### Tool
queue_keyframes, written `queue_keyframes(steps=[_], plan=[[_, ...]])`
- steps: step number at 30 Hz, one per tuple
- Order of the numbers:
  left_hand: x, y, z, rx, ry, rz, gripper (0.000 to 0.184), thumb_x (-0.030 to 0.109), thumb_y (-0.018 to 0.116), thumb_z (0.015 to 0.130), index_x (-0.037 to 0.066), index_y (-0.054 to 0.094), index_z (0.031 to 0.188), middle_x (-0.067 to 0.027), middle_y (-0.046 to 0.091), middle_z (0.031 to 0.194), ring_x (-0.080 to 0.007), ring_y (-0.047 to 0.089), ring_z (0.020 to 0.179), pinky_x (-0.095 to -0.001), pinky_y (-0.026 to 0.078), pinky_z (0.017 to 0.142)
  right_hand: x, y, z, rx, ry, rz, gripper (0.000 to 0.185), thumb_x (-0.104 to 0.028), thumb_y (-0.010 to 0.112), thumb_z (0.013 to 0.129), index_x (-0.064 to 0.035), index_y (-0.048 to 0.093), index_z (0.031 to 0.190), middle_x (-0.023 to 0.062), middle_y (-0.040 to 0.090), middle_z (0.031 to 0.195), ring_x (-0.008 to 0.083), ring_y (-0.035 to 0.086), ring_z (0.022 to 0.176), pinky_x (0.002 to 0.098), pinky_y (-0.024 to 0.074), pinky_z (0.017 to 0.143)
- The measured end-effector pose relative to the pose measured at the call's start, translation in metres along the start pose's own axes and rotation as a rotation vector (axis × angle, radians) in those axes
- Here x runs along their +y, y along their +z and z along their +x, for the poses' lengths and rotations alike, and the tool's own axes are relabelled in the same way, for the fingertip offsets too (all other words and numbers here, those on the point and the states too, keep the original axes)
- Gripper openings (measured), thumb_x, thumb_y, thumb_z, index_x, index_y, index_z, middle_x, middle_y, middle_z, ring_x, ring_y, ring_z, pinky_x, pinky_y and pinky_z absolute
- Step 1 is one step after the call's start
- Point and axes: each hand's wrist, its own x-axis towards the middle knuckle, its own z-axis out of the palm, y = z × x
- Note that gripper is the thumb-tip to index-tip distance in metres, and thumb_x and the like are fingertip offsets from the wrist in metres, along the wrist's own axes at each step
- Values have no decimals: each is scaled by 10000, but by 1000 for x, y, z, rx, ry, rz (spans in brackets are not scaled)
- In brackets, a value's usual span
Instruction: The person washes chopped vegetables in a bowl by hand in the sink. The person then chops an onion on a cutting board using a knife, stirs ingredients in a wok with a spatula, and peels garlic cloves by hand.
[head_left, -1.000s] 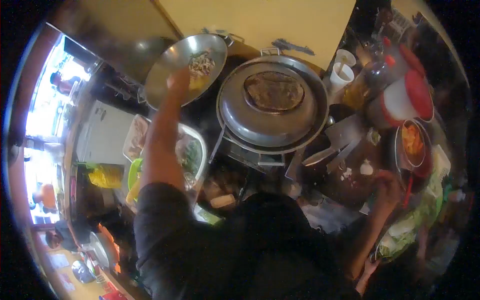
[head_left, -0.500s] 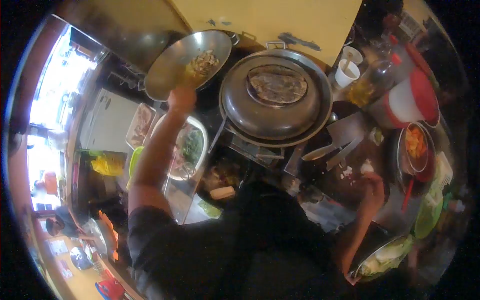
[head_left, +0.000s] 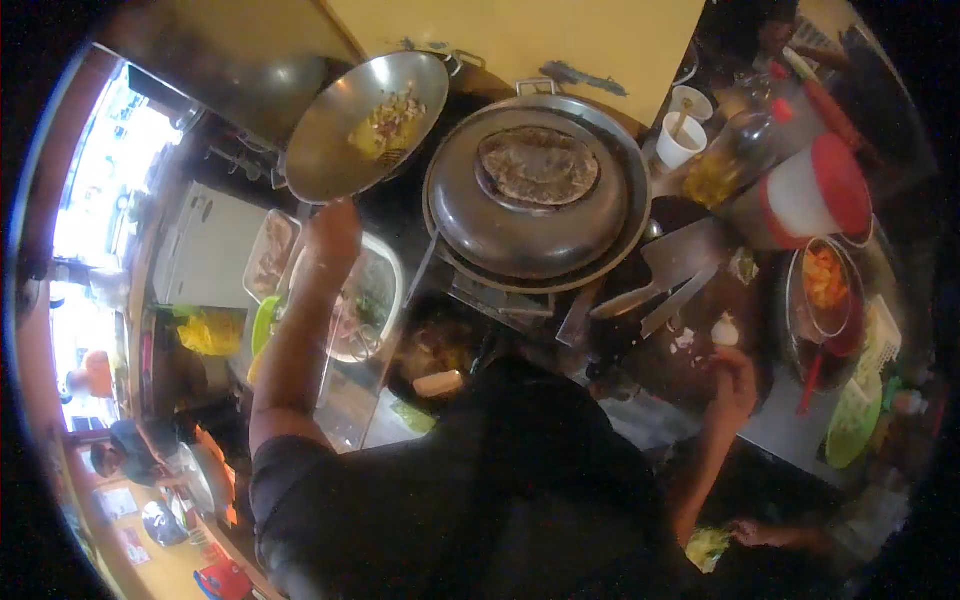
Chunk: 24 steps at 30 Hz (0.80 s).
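Observation:
My left hand [head_left: 332, 240] is closed just below the near rim of a tilted steel wok [head_left: 325, 160]. Whatever it grips is hidden by the fist. Chopped pale pieces [head_left: 392, 122] lie in yellow oil inside the wok, beside a dark slotted shape I cannot identify. My right hand [head_left: 735, 382] hovers low over a dark round chopping board [head_left: 650, 375], fingers loosely bent and apart. Just beyond its fingertips is a white bulb [head_left: 725, 330] resembling garlic, with chopped white bits [head_left: 682, 340] nearby. A cleaver [head_left: 680, 255] and a knife [head_left: 680, 300] lie on the board.
A large lidded pan [head_left: 540, 225] occupies the stove centre. White cups [head_left: 681, 140], an oil bottle [head_left: 740, 150] and a red-and-white tub [head_left: 815, 190] stand right. A white basin [head_left: 400, 290] holds greens. Another person's hand [head_left: 755, 532] is near cabbage [head_left: 707, 550] at lower right.
My left hand has drawn back from over the wok's rim. My right hand sits slightly apart from the white bulb. The cabbage bowl at lower right is gone from view; another person's hand appears there.

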Motion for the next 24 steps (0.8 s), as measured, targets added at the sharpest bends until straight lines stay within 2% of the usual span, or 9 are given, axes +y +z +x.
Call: queue_keyframes(steps=[3, 6, 9, 11, 12, 14, 17, 21, 24], plan=[[-4, 59, 38, 13, 20, 70, 189, 169, 456, 870, 79, 622, 858, -120, 660, 825, -284, 664, 774, -378, 545, 656, -17, 7, 6, 8, 2, -74, 141, -25, 531, 808, -24, 625, 913, 59, 627, 871, 151, 579, 795, 285, 473, 757], [-5, 66, 82, 52, -101, -16, 206, 187, 447, 877, 75, 620, 888, -128, 659, 887, -278, 661, 820, -368, 547, 675, -28, 18, 6, 4, 24, -78, 148, -25, 528, 810, -24, 628, 918, 57, 631, 865, 153, 581, 784, 283, 475, 747], [-22, 51, 96, -14, -179, 78, 220, 217, 451, 878, 92, 612, 963, -128, 655, 937, -297, 650, 876, -397, 541, 710, -30, 18, 5, 16, 51, -90, 152, -27, 527, 810, -29, 631, 921, 58, 635, 872, 156, 583, 786, 282, 474, 743], [-53, 41, 80, 94, -129, -268, 240, 249, 460, 874, 128, 600, 1026, -123, 652, 959, -321, 636, 914, -431, 531, 737, -28, 17, 8, 17, 31, -139, 153, -27, 528, 811, -32, 633, 921, 61, 636, 879, 158, 584, 792, 282, 474, 744], [-66, 43, 77, 96, -129, -267, 240, 249, 460, 874, 128, 600, 1026, -123, 652, 959, -321, 636, 914, -431, 531, 737, -23, 17, 8, 34, 59, -110, 152, -29, 529, 808, -33, 634, 918, 62, 637, 886, 159, 585, 804, 284, 473, 749], [-83, 50, 70, -116, -122, 30, 237, 262, 471, 866, 149, 595, 1032, -117, 649, 969, -334, 637, 888, -451, 526, 736, -19, 19, 7, 51, 87, -79, 151, -30, 530, 805, -33, 634, 914, 63, 638, 892, 160, 586, 815, 287, 473, 753], [-52, 29, 34, -63, -156, -144, 244, 246, 479, 860, 142, 595, 1049, -131, 642, 990, -325, 640, 875, -450, 528, 734, -19, 23, 2, 70, 156, -42, 146, -43, 534, 810, -32, 635, 915, 73, 641, 908, 172, 591, 836, 299, 474, 769], [-38, 103, 67, -1, 27, -4, 241, 216, 491, 851, 128, 595, 1051, -138, 638, 979, -317, 641, 862, -445, 530, 729, -19, 25, 2, 29, 67, -162, 141, -51, 538, 809, -30, 632, 912, 79, 641, 919, 185, 595, 847, 306, 474, 774], [-19, 84, 104, -47, -125, -38, 216, 189, 498, 849, 113, 603, 1022, -141, 637, 942, -315, 641, 872, -436, 533, 726, -21, 33, 2, 34, 107, -155, 145, -48, 540, 801, -29, 633, 910, 78, 640, 913, 181, 595, 838, 301, 474, 768]])
